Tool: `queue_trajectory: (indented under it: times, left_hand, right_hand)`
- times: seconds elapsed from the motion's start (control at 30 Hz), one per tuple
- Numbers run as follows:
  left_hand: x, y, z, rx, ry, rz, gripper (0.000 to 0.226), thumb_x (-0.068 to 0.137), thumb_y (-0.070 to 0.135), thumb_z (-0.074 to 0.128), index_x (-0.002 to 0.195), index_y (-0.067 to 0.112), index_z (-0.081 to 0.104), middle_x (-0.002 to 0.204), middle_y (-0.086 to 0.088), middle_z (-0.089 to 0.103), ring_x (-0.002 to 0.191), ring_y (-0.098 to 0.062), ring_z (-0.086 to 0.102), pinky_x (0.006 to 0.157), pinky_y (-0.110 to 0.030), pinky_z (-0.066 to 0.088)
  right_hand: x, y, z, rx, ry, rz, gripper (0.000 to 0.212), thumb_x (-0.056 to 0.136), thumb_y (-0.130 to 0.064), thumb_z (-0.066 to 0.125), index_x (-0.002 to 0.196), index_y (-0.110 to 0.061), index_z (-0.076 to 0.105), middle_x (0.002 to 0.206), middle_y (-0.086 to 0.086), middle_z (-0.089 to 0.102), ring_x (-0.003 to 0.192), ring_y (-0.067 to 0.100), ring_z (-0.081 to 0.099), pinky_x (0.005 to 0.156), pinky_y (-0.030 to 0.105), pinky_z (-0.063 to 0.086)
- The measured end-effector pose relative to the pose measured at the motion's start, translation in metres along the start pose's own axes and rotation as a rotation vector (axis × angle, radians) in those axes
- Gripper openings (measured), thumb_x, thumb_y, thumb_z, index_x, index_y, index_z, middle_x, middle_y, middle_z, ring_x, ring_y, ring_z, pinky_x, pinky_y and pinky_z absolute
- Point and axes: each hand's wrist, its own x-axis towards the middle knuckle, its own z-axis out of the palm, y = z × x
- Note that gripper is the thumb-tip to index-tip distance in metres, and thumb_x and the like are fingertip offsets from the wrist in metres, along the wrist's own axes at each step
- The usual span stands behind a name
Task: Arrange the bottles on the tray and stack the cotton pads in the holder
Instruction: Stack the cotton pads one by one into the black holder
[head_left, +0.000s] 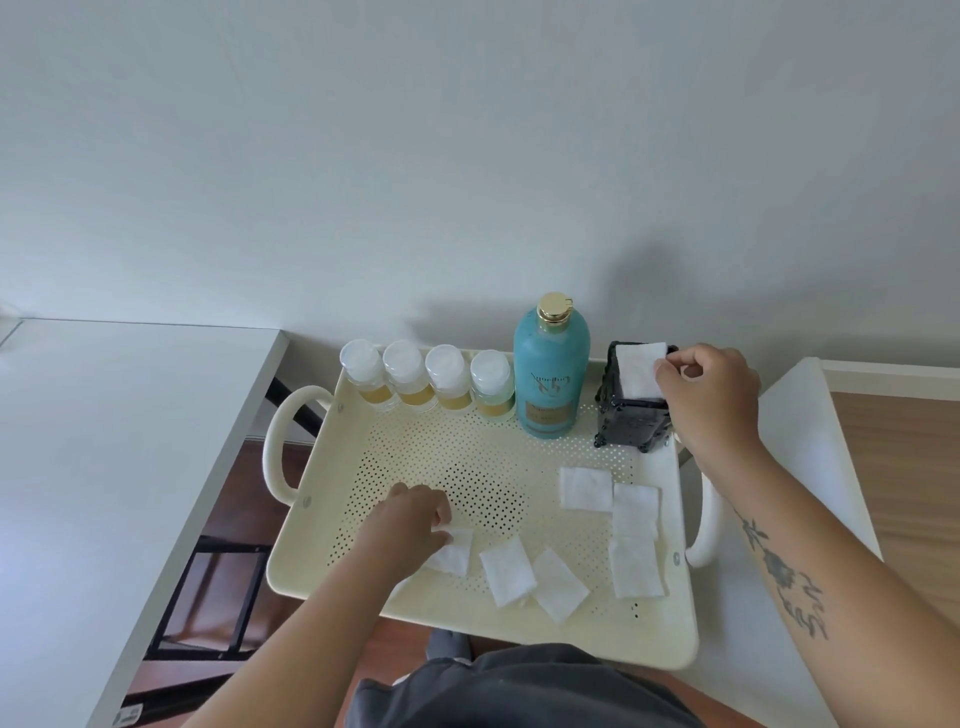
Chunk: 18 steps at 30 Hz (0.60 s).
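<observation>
Against the pale wall, bottles (426, 382) line the tray (483, 618) rim. Your right hand (706, 387) pinches a pad (640, 371) into the holder (631, 423); your left hand (410, 525) pinches another pad (457, 551).

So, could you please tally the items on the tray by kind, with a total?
Small clear bottles: 4
Tall teal bottle: 1
Black holder: 1
Cotton pads loose on the tray floor: 6
Cotton pad at the holder, in the right hand: 1
Total: 13
</observation>
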Motion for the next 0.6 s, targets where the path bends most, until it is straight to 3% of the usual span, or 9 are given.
queue_trajectory:
  times: [0.23, 0.3, 0.43, 0.53, 0.6]
  left_hand:
    - [-0.001, -0.003, 0.003, -0.002, -0.006, 0.028, 0.004, 0.088, 0.032, 0.064, 0.093, 0.031, 0.063, 0.087, 0.017, 0.057, 0.093, -0.011, 0.044, 0.071, -0.027, 0.038]
    - [-0.002, -0.003, 0.002, -0.038, 0.019, 0.045, 0.004, 0.089, 0.032, 0.063, 0.092, 0.031, 0.061, 0.088, 0.018, 0.058, 0.093, -0.011, 0.046, 0.072, -0.026, 0.040]
    - [-0.003, 0.003, -0.002, -0.259, 0.111, 0.030, 0.008, 0.088, 0.028, 0.066, 0.089, 0.029, 0.059, 0.089, 0.013, 0.061, 0.088, -0.008, 0.050, 0.066, -0.018, 0.037]
    - [-0.002, 0.010, -0.008, -0.420, 0.163, 0.003, 0.010, 0.086, 0.024, 0.069, 0.084, 0.024, 0.060, 0.083, 0.011, 0.062, 0.079, -0.006, 0.053, 0.065, -0.013, 0.040]
    - [0.000, 0.016, -0.015, -0.559, 0.153, -0.037, 0.008, 0.085, 0.024, 0.070, 0.086, 0.026, 0.063, 0.082, 0.008, 0.065, 0.076, -0.007, 0.056, 0.069, -0.017, 0.045]
  right_hand:
    - [-0.002, 0.000, -0.002, -0.077, 0.002, -0.068, 0.016, 0.088, -0.023, 0.060, 0.099, -0.014, 0.066, 0.103, 0.011, 0.057, 0.099, 0.034, 0.051, 0.078, 0.042, 0.046]
    - [-0.008, 0.000, -0.002, -0.152, 0.063, -0.184, 0.017, 0.088, -0.020, 0.061, 0.102, -0.011, 0.064, 0.105, 0.012, 0.058, 0.099, 0.037, 0.049, 0.078, 0.044, 0.045]
    - [-0.022, 0.004, -0.002, -0.306, 0.094, -0.456, 0.008, 0.087, -0.015, 0.063, 0.089, -0.009, 0.068, 0.093, 0.008, 0.067, 0.097, 0.039, 0.053, 0.076, 0.044, 0.044]
    - [-0.026, 0.007, 0.001, -0.418, 0.019, -0.521, 0.026, 0.092, -0.027, 0.053, 0.082, -0.010, 0.070, 0.087, 0.003, 0.071, 0.107, 0.037, 0.054, 0.082, 0.044, 0.044]
    - [-0.026, 0.009, 0.003, -0.486, -0.027, -0.523, 0.043, 0.094, -0.040, 0.043, 0.080, -0.010, 0.071, 0.087, 0.003, 0.073, 0.113, 0.038, 0.053, 0.088, 0.045, 0.042]
